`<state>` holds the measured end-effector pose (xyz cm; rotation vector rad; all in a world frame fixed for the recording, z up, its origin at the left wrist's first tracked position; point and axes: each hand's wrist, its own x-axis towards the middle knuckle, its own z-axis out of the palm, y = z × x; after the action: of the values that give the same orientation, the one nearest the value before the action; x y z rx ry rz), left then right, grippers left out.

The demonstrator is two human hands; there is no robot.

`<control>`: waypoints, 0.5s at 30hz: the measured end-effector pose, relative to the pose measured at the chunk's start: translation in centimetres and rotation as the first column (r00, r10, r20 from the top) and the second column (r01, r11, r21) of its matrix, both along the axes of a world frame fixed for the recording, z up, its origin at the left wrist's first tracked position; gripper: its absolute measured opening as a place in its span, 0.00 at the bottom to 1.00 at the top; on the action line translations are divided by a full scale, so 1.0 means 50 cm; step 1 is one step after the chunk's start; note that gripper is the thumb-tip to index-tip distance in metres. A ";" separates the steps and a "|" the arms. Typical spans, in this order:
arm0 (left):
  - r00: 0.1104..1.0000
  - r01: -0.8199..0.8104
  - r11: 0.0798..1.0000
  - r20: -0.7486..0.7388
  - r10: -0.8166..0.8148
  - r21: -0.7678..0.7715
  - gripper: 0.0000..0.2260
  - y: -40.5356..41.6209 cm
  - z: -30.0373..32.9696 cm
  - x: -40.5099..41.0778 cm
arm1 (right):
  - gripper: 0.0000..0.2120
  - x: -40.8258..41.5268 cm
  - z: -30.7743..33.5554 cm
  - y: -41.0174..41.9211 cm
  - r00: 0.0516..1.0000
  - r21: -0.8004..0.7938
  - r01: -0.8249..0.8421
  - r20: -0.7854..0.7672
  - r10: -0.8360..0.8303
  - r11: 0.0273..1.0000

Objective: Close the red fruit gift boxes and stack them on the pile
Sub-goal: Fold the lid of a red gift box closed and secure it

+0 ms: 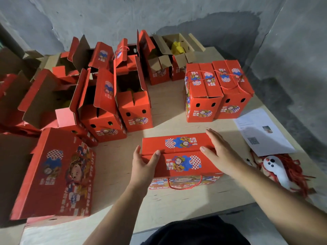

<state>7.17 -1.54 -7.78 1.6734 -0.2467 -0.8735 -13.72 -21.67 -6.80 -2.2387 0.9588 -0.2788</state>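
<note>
Red cardboard fills most of the pale plywood counter [166, 110], and the box being worked on, a closed red gift box [178, 156], sits at the near middle with its two top flaps meeting along a seam and its red cord handle [184, 185] hanging down the front side. The left hand [143, 165] grips the box's left end, thumb on the top flap and fingers curled around the corner. The right hand [221, 152] lies flat on the right end of the lid, fingers straight and spread, thumb pressing near the seam. Behind and to the right, two closed boxes [217, 91] stand side by side, touching. To the left and rear stand several open boxes [109, 103] with flaps raised, and one box [58, 174] lies on its side at the near left. A printed sheet [261, 133] and a white toy with red yarn [281, 170] lie at the right edge.
</note>
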 end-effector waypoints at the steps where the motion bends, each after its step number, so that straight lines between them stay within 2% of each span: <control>1: 1.000 -0.010 1.000 0.001 0.010 -0.013 0.39 -0.003 0.000 0.000 | 0.34 0.001 -0.004 0.003 1.000 0.025 0.013 0.013 -0.013 1.000; 6: 0.997 -0.016 0.998 0.070 0.021 -0.066 0.21 -0.007 -0.018 0.001 | 0.37 0.010 -0.039 0.015 0.981 0.105 0.163 0.089 -0.172 0.981; 8: 0.999 -0.034 0.996 0.031 0.036 -0.080 0.23 -0.007 -0.015 0.004 | 0.40 0.013 -0.046 0.016 0.962 0.144 0.236 0.106 -0.252 0.961; 10: 0.998 -0.044 0.994 -0.048 0.039 -0.105 0.30 -0.002 -0.013 0.011 | 0.39 0.013 -0.055 0.014 0.932 0.225 0.294 0.151 -0.331 0.929; 11: 0.995 -0.040 0.993 -0.093 0.030 -0.113 0.32 0.002 -0.011 0.017 | 0.38 0.010 -0.056 0.012 0.893 0.316 0.344 0.180 -0.412 0.884; 13: 0.993 -0.027 0.996 -0.119 0.018 -0.082 0.32 0.010 -0.006 0.027 | 0.35 0.004 -0.049 0.011 0.770 0.521 0.465 0.161 -0.617 0.716; 14: 0.997 -0.050 0.998 -0.064 0.048 -0.028 0.29 0.012 -0.008 0.030 | 0.34 -0.001 -0.046 0.012 0.743 0.510 0.516 0.132 -0.656 0.688; 15: 0.995 -0.092 0.995 0.029 0.091 0.031 0.27 0.013 -0.012 0.032 | 0.32 -0.006 -0.044 0.016 0.754 0.405 0.552 0.132 -0.644 0.729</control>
<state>8.76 -0.89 -8.38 1.7139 -0.1738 -0.7904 -14.03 -20.86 -8.98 -1.4638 1.4468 -0.6326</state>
